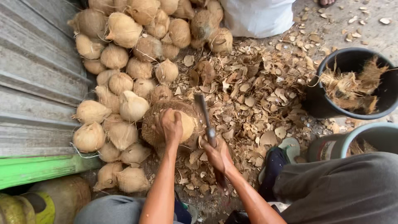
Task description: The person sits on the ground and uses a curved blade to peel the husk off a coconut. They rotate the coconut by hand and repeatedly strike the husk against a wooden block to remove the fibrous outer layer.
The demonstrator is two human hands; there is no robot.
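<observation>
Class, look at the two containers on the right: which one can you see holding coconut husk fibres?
The black bucket, further from the person, holds brown husk fibres; the grey-green bucket beside the knee is mostly out of view.

You had soft, even daylight here, bright enough to see well. No hard shadows showed; only small dark gaps sat between the coconuts (124, 62) at eleven o'clock. The white sack (257, 14) at twelve o'clock looked very bright, almost washed out. The inside of the black bucket (354, 83) at two o'clock was dark. The metal sheet (37, 83) at nine o'clock bent a little near the edge. Your knife (206, 118) looked slightly blurred.
</observation>
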